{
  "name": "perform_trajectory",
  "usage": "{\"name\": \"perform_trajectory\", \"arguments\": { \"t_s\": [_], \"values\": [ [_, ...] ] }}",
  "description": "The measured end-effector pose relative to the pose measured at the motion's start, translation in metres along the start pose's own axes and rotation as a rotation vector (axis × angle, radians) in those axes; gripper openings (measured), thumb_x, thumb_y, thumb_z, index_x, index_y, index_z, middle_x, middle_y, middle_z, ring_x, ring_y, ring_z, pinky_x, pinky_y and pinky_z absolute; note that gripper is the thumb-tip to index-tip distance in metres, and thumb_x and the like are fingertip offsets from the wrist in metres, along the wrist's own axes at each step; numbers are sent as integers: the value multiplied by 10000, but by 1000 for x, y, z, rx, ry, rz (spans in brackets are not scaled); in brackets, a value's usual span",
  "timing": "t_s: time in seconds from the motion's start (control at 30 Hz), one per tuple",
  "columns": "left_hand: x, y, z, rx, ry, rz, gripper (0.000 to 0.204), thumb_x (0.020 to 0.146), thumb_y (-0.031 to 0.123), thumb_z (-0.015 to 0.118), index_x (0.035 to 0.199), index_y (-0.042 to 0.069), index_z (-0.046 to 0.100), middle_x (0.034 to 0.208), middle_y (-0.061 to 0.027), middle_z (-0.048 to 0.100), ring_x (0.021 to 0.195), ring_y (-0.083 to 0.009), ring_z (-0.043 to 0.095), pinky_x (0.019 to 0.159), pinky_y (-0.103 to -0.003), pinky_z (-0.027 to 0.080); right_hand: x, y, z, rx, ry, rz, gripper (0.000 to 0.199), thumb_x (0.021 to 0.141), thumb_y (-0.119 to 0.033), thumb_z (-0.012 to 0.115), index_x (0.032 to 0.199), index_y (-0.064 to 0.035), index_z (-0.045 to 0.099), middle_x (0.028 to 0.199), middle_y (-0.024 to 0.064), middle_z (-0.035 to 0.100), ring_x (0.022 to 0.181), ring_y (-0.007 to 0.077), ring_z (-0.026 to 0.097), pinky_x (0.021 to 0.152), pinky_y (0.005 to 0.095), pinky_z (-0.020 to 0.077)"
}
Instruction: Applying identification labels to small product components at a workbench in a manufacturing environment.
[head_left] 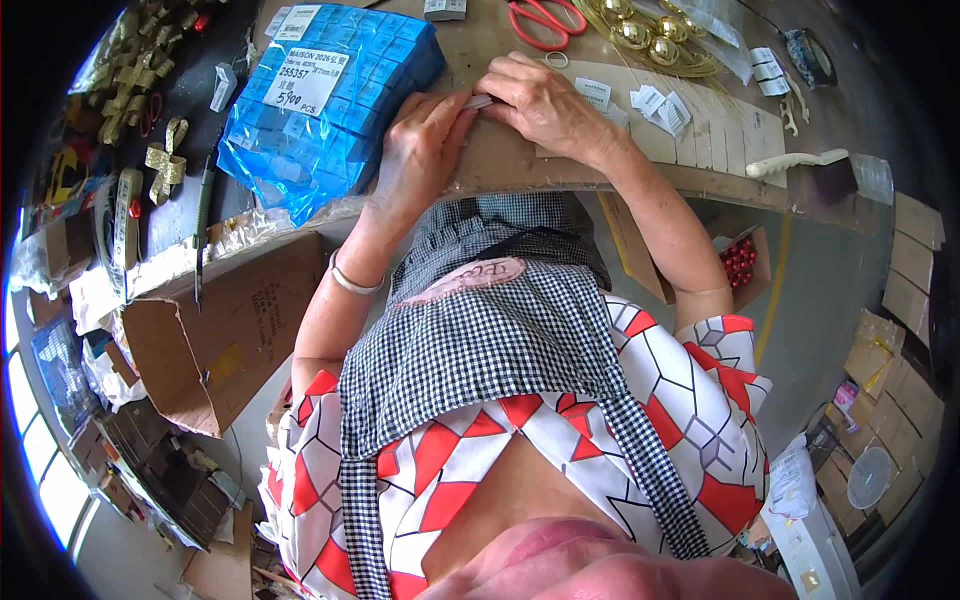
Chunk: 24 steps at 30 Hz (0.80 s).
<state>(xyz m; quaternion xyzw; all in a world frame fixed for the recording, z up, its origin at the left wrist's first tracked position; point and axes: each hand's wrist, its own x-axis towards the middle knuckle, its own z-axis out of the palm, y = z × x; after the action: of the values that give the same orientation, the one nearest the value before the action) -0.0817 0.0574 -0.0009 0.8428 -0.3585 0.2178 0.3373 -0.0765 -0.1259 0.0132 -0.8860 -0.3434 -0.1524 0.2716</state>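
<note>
My left hand and my right hand meet over the table's near edge, fingers closed. Between their fingertips is a small pale piece, mostly hidden, perhaps a paper tag. Just left of my left hand lies a blue plastic bag packed with small box-like blocks, a white label on its top. To the right of my right hand are printed white tags on a cardboard sheet. Red-handled scissors and a small ring lie beyond the hands.
Gold balls on gold wire lie at the back right. A white-handled brush sits at the right, and a tape roll behind it. Gold glitter bows are at the left. An open carton stands below the table's left edge.
</note>
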Motion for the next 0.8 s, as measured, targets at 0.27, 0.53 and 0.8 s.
{"name": "perform_trajectory", "arguments": {
  "t_s": [0.27, 0.53, 0.8],
  "values": [
    [0, 9, -2, -34, -72, -267, 221, 741, 117, 634, 932, 9, 607, 806, -140, 575, 725, -311, 579, 628, -368, 472, -5, -5, -4, 7, -60, 132, 198, 738, -56, 611, 919, 2, 555, 861, 108, 520, 827, 260, 534, 722, 340, 448],
    [5, 4, 4, -142, -52, -243, 232, 688, 65, 646, 910, 5, 613, 789, -149, 579, 687, -323, 585, 606, -367, 476, 9, -21, 37, 396, 329, 234, 320, 787, 57, 454, 1095, -6, 512, 1035, 140, 553, 974, 260, 549, 833, 299, 442],
    [5, 5, 3, -160, -23, -131, 185, 652, -16, 646, 835, -23, 615, 742, -133, 582, 637, -273, 588, 570, -309, 472, 3, -32, 35, 417, 312, 203, 378, 756, 120, 398, 1088, -12, 520, 1007, 153, 553, 953, 295, 553, 816, 320, 447]
  ]
}}
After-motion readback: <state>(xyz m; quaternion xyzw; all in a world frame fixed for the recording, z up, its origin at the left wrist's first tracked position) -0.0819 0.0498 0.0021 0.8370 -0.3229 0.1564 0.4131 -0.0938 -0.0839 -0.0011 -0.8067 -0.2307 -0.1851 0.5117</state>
